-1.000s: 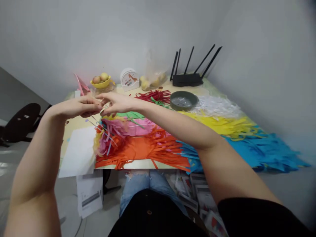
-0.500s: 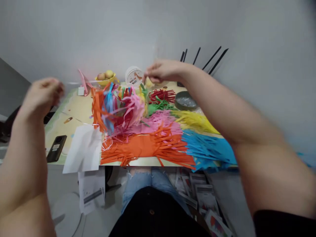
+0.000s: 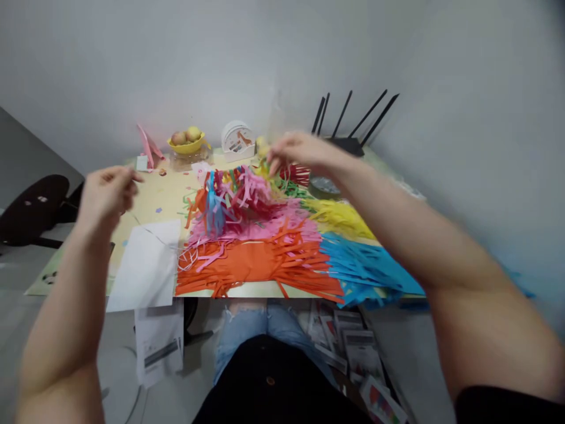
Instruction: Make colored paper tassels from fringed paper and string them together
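Both of my hands are raised over the table. My left hand (image 3: pixel 110 191), at the left, is closed in a pinch, and a thin pale string (image 3: pixel 152 234) trails from near it toward the white paper (image 3: pixel 148 268). My right hand (image 3: pixel 293 152), slightly blurred, pinches the right end of a garland of paper tassels (image 3: pixel 241 194). The garland sags between the hands in orange, blue, pink, red and yellow, touching the fringed paper below. Fringed sheets lie under it: pink (image 3: pixel 286 215), orange (image 3: pixel 253 262), blue (image 3: pixel 371 262) and yellow (image 3: pixel 338 217).
Along the wall stand a pink stand (image 3: pixel 149 147), a yellow fruit bowl (image 3: pixel 186 144), a white round holder (image 3: pixel 238 141) and a black router (image 3: pixel 346 144) with upright antennas. A dark round dish (image 3: pixel 324 185) is partly behind my right forearm. A dark stool (image 3: pixel 33 209) stands left.
The tassel garland has swung down and right, lower onto the fringed paper. My left hand has moved right and down; my right hand has shifted slightly right and down.
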Available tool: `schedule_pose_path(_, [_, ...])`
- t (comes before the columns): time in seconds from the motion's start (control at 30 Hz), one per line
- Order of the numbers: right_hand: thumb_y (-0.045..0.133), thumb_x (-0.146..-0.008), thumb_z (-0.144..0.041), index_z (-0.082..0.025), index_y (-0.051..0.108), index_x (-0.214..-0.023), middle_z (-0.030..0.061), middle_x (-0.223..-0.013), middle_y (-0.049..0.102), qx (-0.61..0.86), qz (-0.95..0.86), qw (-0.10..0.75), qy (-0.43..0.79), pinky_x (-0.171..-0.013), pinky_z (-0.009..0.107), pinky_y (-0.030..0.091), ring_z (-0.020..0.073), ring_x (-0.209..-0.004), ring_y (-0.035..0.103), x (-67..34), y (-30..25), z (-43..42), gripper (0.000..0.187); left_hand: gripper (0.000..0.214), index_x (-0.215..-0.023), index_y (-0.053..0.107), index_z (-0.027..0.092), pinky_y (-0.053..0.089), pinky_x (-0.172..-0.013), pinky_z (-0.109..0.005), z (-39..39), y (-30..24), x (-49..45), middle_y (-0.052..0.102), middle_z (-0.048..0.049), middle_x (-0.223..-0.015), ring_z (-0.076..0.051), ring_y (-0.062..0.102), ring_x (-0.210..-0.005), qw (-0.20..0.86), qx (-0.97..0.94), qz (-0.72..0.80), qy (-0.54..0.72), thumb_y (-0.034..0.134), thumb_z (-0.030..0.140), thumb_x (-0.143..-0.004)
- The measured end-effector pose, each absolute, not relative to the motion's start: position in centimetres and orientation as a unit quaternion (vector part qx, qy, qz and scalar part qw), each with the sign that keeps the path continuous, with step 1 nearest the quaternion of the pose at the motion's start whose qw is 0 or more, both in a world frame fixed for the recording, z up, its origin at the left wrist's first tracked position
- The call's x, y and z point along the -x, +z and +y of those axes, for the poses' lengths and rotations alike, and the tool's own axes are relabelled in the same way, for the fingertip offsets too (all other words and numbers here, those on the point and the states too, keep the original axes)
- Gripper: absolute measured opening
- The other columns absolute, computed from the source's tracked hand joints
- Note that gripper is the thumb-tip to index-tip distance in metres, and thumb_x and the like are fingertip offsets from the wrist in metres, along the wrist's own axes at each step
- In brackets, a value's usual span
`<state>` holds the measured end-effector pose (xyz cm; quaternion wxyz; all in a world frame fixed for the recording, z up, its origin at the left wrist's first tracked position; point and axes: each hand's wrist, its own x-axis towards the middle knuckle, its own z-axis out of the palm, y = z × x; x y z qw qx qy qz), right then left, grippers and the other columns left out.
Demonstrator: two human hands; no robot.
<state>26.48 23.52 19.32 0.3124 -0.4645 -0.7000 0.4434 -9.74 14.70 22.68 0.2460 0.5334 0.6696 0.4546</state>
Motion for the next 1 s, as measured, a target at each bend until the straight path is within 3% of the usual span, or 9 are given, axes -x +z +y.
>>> schedule_pose_path(0.13, [0.051, -0.101, -0.024, -0.015, 0.063, -0.070, 0.0069, -0.077, 0.077, 0.323, -0.573, 0.175, 0.733, -0.055, 0.023, 0.051, 0.0110, -0.049, 0.062, -19.6, 13.6, 18.3, 0.035, 0.036, -0.086, 0.067, 0.019, 0.035, -0.045, -0.028, 9.4, 15.6, 1.7, 0.064, -0.0016, -0.060, -0.013, 0.045, -0.042, 0.378, -0.653, 0.592, 0.284, 0.050, 0.049, -0.094])
schedule_pose_path(0.3, [0.042, -0.103, -0.022, -0.016, 0.050, -0.067, 0.0021, -0.065, 0.069, 0.279, -0.513, 0.277, 0.763, -0.043, 0.016, 0.036, 0.0046, -0.038, 0.042, -16.3, 12.2, 18.4, 0.038, 0.034, -0.072, 0.066, 0.018, 0.047, -0.067, -0.030, 6.4, 9.0, -3.8, 0.074, -0.0088, -0.075, -0.020, 0.068, -0.068, 0.266, -0.802, 0.533, 0.043, 0.045, 0.028, -0.097])
schedule_pose_path(0.43, [0.040, -0.102, -0.016, -0.014, 0.055, -0.068, -0.0052, -0.046, 0.048, 0.321, -0.644, 0.299, 0.627, -0.039, 0.018, 0.019, 0.0041, -0.037, 0.024, -18.0, 15.9, 21.6, 0.037, 0.031, -0.071, 0.067, 0.017, 0.048, -0.071, -0.036, 7.3, 11.5, -2.3, 0.072, -0.0112, -0.072, -0.025, 0.068, -0.069, 0.209, -0.810, 0.548, 0.009, 0.054, 0.031, -0.095])
schedule_pose_path(0.5, [0.043, -0.101, -0.015, -0.013, 0.058, -0.067, -0.0050, -0.046, 0.046, 0.326, -0.737, 0.271, 0.527, -0.043, 0.019, 0.023, 0.0048, -0.040, 0.030, -18.6, 17.9, 22.1, 0.038, 0.029, -0.079, 0.069, 0.019, 0.051, -0.075, -0.038, 8.9, 14.4, -1.1, 0.072, -0.0097, -0.077, -0.025, 0.069, -0.073, 0.154, -0.811, 0.551, 0.117, 0.061, 0.043, -0.092])
schedule_pose_path(0.57, [0.046, -0.100, -0.016, -0.013, 0.060, -0.065, -0.0045, -0.048, 0.047, 0.288, -0.814, 0.240, 0.444, -0.047, 0.019, 0.025, 0.0050, -0.043, 0.034, -18.8, 19.9, 21.7, 0.038, 0.033, -0.097, 0.067, 0.020, 0.053, -0.085, -0.038, 11.4, 16.9, -0.5, 0.073, -0.0095, -0.096, -0.024, 0.070, -0.088, 0.086, -0.783, 0.512, 0.342, 0.071, 0.050, -0.085])
schedule_pose_path(0.67, [0.048, -0.098, -0.012, -0.012, 0.062, -0.068, -0.0051, -0.053, 0.047, 0.246, -0.879, 0.229, 0.339, -0.052, 0.020, 0.027, 0.0053, -0.049, 0.035, -18.8, 22.9, 20.0, 0.034, 0.055, -0.117, 0.061, 0.022, 0.054, -0.091, -0.036, 16.1, 18.7, -1.0, 0.068, -0.0090, -0.117, -0.023, 0.067, -0.106, 0.166, -0.775, 0.377, 0.479, 0.081, 0.050, -0.075])
schedule_pose_path(0.8, [0.048, -0.101, -0.013, -0.006, 0.074, -0.090, -0.0058, -0.061, 0.048, 0.305, -0.904, 0.233, 0.189, -0.058, 0.020, 0.027, 0.0046, -0.058, 0.036, -20.0, 26.5, 18.4, 0.029, 0.039, -0.099, 0.070, 0.013, 0.053, -0.083, -0.031, 20.4, 19.4, -0.7, 0.070, -0.0035, -0.088, -0.020, 0.066, -0.086, 0.256, -0.809, 0.408, 0.338, 0.079, 0.042, -0.075])
schedule_pose_path(0.9, [0.057, -0.101, -0.023, -0.008, 0.078, -0.109, -0.0066, -0.061, 0.047, 0.379, -0.899, 0.206, 0.070, -0.060, 0.021, 0.027, 0.0047, -0.060, 0.034, -22.9, 28.0, 18.9, 0.027, 0.028, -0.089, 0.074, 0.007, 0.046, -0.083, -0.024, 21.6, 21.2, 2.8, 0.063, 0.0026, -0.071, -0.011, 0.053, -0.073, 0.172, -0.795, 0.518, 0.264, 0.071, 0.034, -0.083])
schedule_pose_path(1.0, [0.061, -0.097, -0.024, -0.017, 0.080, -0.112, -0.0079, -0.058, 0.048, 0.485, -0.856, 0.179, 0.013, -0.059, 0.022, 0.027, 0.0038, -0.058, 0.036, -27.7, 28.9, 20.3, 0.025, 0.029, -0.097, 0.073, -0.001, 0.040, -0.088, -0.020, 21.3, 23.3, 9.3, 0.052, 0.0080, -0.064, -0.005, 0.038, -0.068, 0.034, -0.722, 0.647, 0.241, 0.067, 0.026, -0.088])
